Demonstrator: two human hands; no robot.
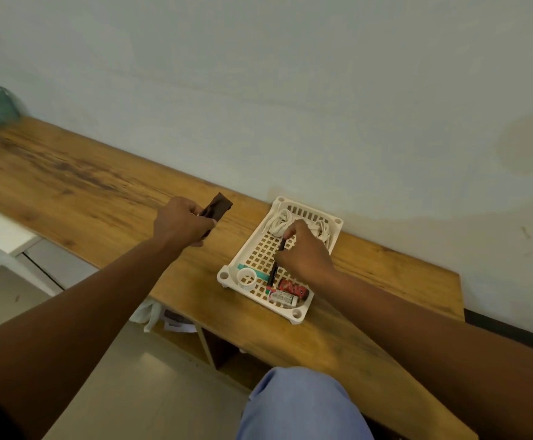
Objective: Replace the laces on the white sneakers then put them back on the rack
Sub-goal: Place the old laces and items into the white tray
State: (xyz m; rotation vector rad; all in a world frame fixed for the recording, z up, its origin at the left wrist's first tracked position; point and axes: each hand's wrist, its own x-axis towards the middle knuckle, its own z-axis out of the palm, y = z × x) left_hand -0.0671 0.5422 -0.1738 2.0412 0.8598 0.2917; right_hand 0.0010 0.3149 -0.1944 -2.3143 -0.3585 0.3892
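Note:
A white plastic basket [293,315] with a lattice floor stands on the long wooden shelf top [78,182]. White laces [279,223] lie bundled at its far end. My right hand [306,252] is inside the basket, its fingers curled round a thin dark pen-like stick [273,274] beside the laces. My left hand [182,222] is held left of the basket above the wood and grips a flat dark brown piece [219,206]. No white sneakers are in view.
The basket's near end holds a white tape roll [247,277], a teal strip, a red packet [293,289] and a small white tube. A pale wall backs the shelf. Open compartments with white bags show below. My knee in blue cloth [300,404] is at the bottom.

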